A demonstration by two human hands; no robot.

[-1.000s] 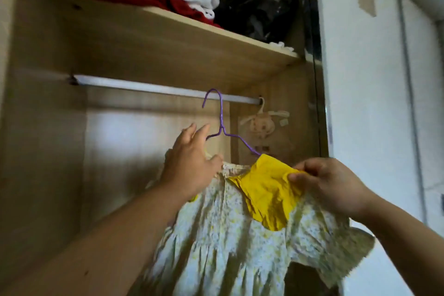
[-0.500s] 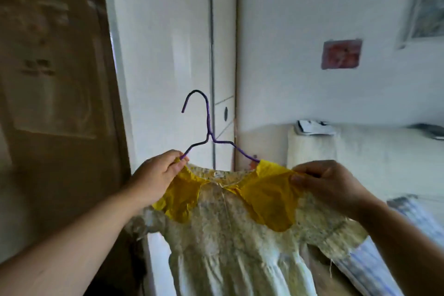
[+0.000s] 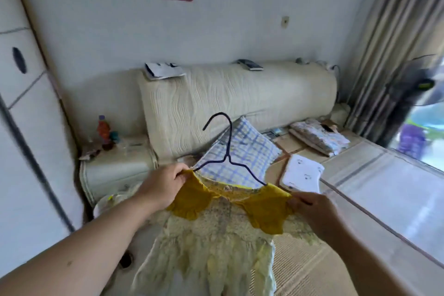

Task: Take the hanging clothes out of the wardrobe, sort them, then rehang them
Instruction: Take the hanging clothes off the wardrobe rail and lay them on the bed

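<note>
View now on bed (image 3: 374,190), off wardrobe (image 3: 21,103); my L hand (image 3: 163,187), R hand (image 3: 314,209) each pinch dress (image 3: 216,235) shoulder, hanger (image 3: 228,151) inside. Sorting, rehang pending.

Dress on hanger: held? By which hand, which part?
Both hands hold the floral dress by its shoulders, at the outer edges of the yellow collar: left hand pinches one side, right hand the other. The wire hanger hook touches nothing.
</note>
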